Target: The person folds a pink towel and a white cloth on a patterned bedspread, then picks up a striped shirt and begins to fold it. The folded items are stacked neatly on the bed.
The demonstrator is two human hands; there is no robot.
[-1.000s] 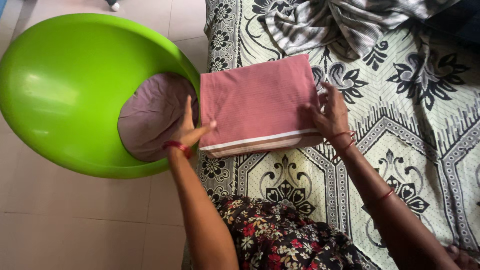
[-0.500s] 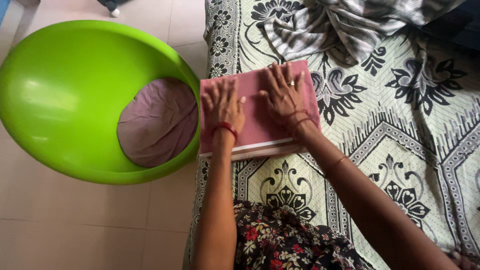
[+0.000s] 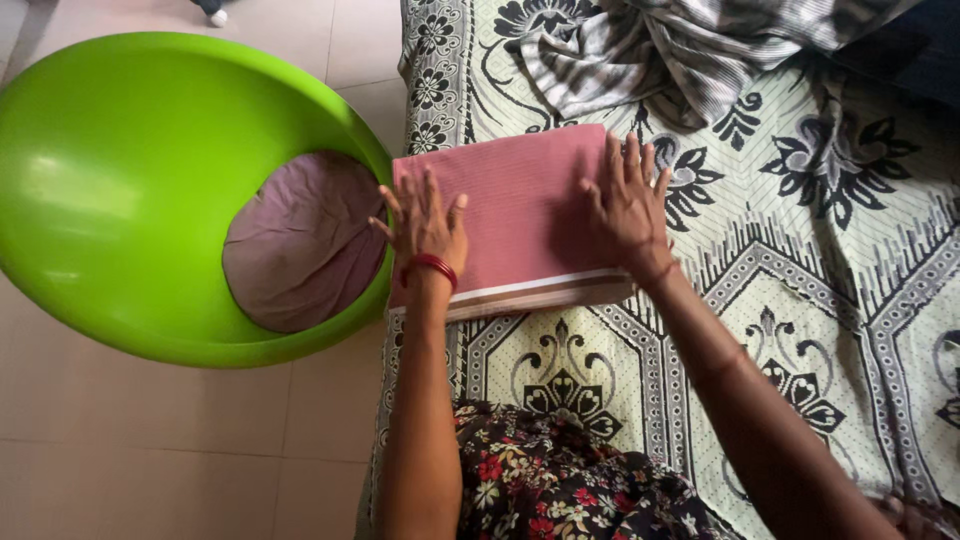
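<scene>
Head view: my left hand (image 3: pixel 425 225) lies flat and released, fingers spread, on the left part of the folded pink cloth (image 3: pixel 510 215); my right hand (image 3: pixel 628 210) lies flat too, palm down on its right edge, gripping nothing. The cloth sits under both palms on the patterned bedsheet (image 3: pixel 800 260), near the bed's left edge, folded into a neat rectangle with a white-and-brown striped border on the side toward me. I'd say the folding is done or close to it: edges look square, no loose flaps showing, and what is in hand is pressing it flat. Beyond my right hand, a crumpled grey striped cloth (image 3: pixel 660 50) lies unfolded. Just left of my left hand, a green tub (image 3: pixel 130 180) on the floor holds a mauve cloth (image 3: pixel 300 240). My floral dress (image 3: pixel 560 475) is below.
</scene>
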